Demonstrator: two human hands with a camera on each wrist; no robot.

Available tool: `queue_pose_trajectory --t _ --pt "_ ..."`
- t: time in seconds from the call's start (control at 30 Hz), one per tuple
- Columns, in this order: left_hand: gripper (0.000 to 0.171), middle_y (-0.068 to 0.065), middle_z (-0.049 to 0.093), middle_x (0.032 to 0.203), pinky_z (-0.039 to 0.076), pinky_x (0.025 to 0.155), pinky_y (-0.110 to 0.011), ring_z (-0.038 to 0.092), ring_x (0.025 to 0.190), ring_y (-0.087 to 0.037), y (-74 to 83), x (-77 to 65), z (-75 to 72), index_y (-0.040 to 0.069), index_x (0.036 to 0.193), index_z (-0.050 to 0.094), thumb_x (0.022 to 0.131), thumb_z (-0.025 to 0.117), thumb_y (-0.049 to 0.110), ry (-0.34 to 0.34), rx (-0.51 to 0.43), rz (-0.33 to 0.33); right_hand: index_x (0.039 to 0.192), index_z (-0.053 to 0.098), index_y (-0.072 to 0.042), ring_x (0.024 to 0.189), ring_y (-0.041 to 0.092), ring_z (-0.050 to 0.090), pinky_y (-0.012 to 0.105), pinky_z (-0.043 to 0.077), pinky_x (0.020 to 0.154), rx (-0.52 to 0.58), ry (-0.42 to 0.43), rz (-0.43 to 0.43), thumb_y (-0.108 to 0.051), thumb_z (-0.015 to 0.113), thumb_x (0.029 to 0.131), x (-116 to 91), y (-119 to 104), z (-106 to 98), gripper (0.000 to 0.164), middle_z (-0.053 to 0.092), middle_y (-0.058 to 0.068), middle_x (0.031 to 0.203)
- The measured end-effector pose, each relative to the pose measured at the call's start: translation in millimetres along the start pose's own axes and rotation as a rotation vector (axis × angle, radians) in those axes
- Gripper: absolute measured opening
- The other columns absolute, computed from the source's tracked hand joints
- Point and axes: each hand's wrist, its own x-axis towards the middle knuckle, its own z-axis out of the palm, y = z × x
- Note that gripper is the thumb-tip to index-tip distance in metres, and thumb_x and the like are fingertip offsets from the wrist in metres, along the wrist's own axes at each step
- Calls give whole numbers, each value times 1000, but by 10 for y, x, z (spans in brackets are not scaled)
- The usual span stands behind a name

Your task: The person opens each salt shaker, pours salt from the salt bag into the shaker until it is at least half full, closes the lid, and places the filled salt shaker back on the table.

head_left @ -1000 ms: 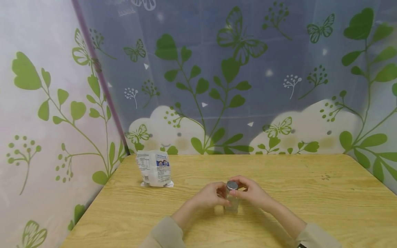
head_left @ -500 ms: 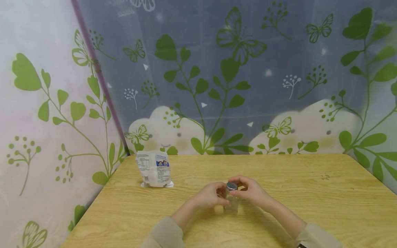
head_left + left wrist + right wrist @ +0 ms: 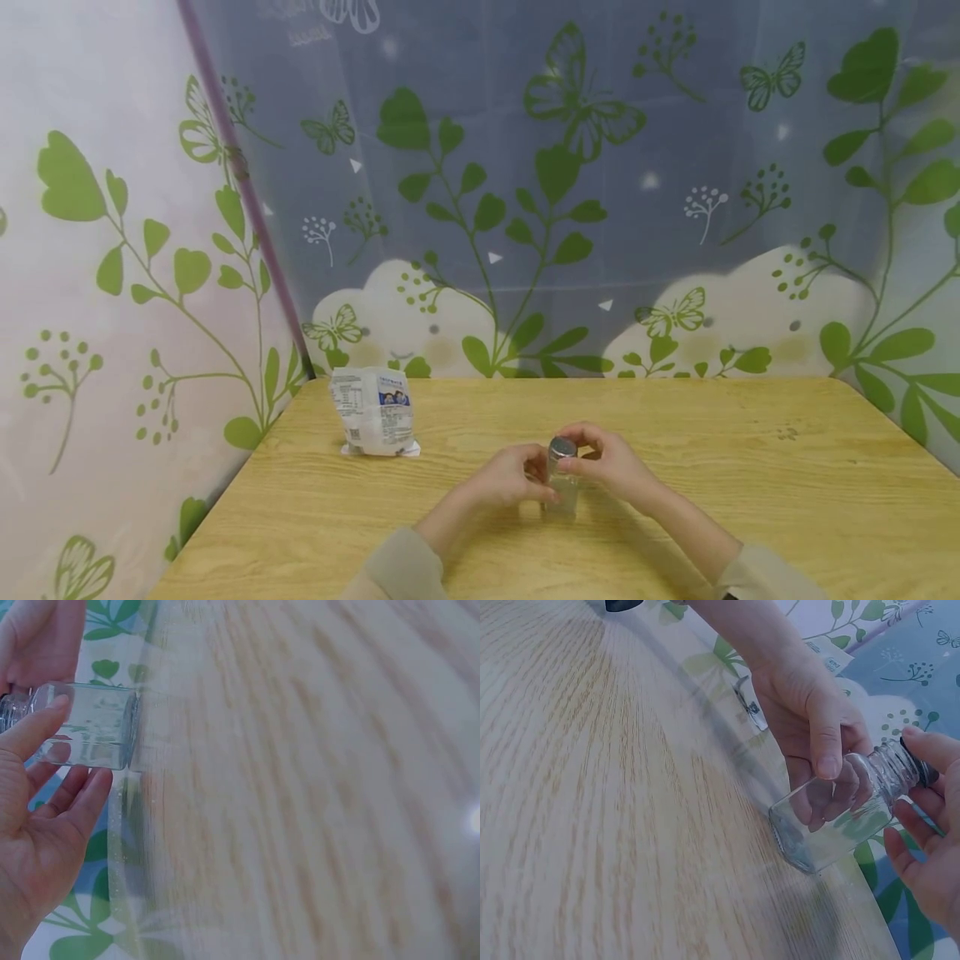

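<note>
A small clear glass spice jar [image 3: 817, 829] stands upright near the table's middle in the head view. My left hand [image 3: 510, 477] holds its body, thumb on the near side and fingers on the far side. At the top, my right hand [image 3: 611, 462] pinches the round silver lid [image 3: 562, 448] between thumb and fingers. The right wrist view shows bare screw threads on the glass neck [image 3: 891, 771] below the dark lid edge. In the left wrist view the jar's base is close to the tabletop, and the lid is mostly cut off.
A white printed packet [image 3: 378, 417] stands at the back left of the wooden table [image 3: 712, 500]. Behind the table hangs a curtain [image 3: 465, 200] printed with leaves and butterflies. Small pale marks [image 3: 787, 434] show on the wood at the back right.
Both hands keep nearly the same hold on the jar and lid. The lid's top has risen slightly. The head view has shifted a little; the packet has not moved on the table.
</note>
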Motion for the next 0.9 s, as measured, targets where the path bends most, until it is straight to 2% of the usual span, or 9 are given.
queue_pose_trajectory --t 0.17,0.33,0.53,0.63,0.8,0.9 --pt "27 2 56 83 47 73 -23 55 80 -9 1 1 10 2 91 58 73 77 10 5 -5 -4 116 52 6 94 26 55 29 49 76 17 65 3 -15 65 87 -37 -35 -40 38 58 17 108" --pt "28 2 56 82 48 73 -22 55 79 -9 7 7 20 4 92 59 72 78 8 15 -12 0 106 50 5 91 17 58 27 48 76 41 161 1 -7 67 83 -65 -51 -76 31 57 20 111" --pt "28 3 56 84 47 73 -22 54 79 -9 23 4 21 7 93 59 72 78 10 16 10 8 99 47 6 80 12 59 25 50 69 37 254 -2 0 70 78 -100 -82 -117 31 60 19 101" --pt "28 2 56 84 47 74 -22 55 80 -8 37 2 21 8 93 59 72 78 10 14 9 14 101 47 6 78 13 58 25 50 68 7 235 28 -1 70 79 -125 -73 -169 32 61 16 96" --pt "29 1 58 87 46 75 -23 55 81 -9 32 1 27 9 95 60 72 78 11 11 12 22 104 48 8 80 15 57 24 49 67 -112 143 73 -8 70 81 -198 1 -290 36 61 11 92" --pt "29 0 58 88 46 76 -24 54 82 -9 15 -6 30 9 96 60 72 78 12 14 7 12 105 49 7 81 16 57 24 48 66 -175 118 97 -12 72 80 -245 63 -355 39 61 9 91"
